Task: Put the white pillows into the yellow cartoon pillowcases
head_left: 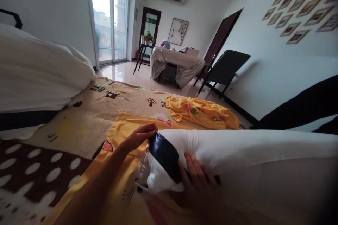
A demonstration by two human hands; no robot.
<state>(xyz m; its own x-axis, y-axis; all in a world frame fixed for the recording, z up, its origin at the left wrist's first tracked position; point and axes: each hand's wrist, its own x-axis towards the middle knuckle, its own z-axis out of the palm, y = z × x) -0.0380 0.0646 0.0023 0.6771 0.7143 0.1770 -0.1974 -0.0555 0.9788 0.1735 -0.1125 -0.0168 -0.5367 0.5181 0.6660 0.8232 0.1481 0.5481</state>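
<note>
A plump white pillow (253,158) with a shiny navy band (163,153) across its end lies in front of me, stretching off to the right. My left hand (144,133) pinches the upper corner of that end, beside the band. Against the near side of the pillow, just right of the band, my right hand (196,174) presses and grips the fabric; its palm is hidden in shadow. Beneath the pillow end spreads a yellow cloth (124,130) with cartoon prints, perhaps a pillowcase.
Another white pillow or quilt (39,74) is at the left. A crumpled yellow cloth (206,112) lies on the beige patterned blanket (132,95) ahead. Beyond the bed stand a covered table (176,61), a black chair (225,66) and a stool with a plant (144,51).
</note>
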